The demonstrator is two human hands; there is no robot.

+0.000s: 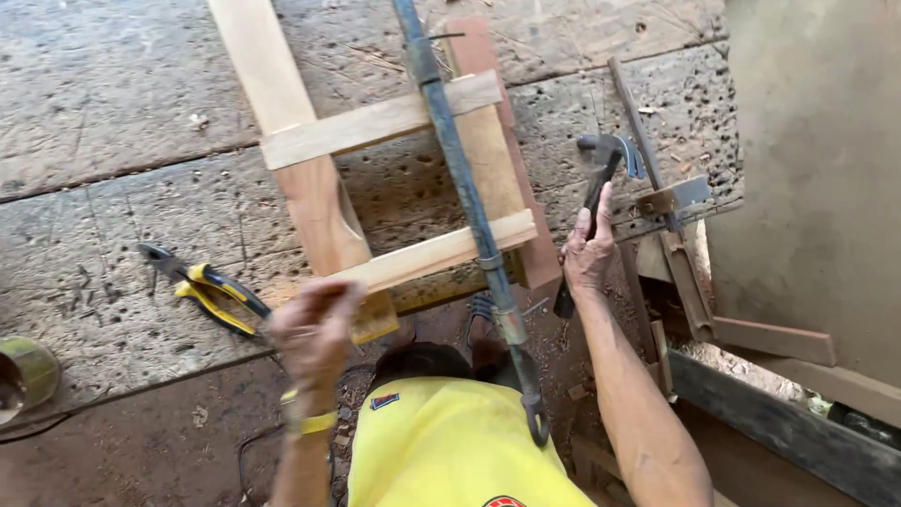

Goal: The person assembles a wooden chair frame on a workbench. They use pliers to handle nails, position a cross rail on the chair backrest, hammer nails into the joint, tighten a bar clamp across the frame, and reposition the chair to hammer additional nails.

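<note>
Right hand (588,252) closed around a claw hammer (603,178), gripped on the dark handle, head up and far of the knuckles, claw pointing right. Left hand (314,329) blurred, fingers curled at the near end of the wooden frame (394,188); can't tell if pinching anything. Yellow band on the left wrist.

Frame lying flat on the worn, pitted desk (113,113): two long rails running near-to-far, two pale cross slats nailed over them, one far, one near. Long bar clamp (469,207) laid diagonally over both slats, from top centre down to just beside the yellow shirt (450,451), hooked end nearest the body.

Yellow-handled pliers (202,286) on the desk left of the frame, just beside the left hand, jaws pointing far-left. Rim of a metal tin (26,374) at the far left edge, well apart from everything else.

Right of the hammer: metal bracket (674,199) on a thin rod, touching scrap wood strips at the desk edge. Dark plank (779,427) running along the lower right, below a plain grey wall surface.
</note>
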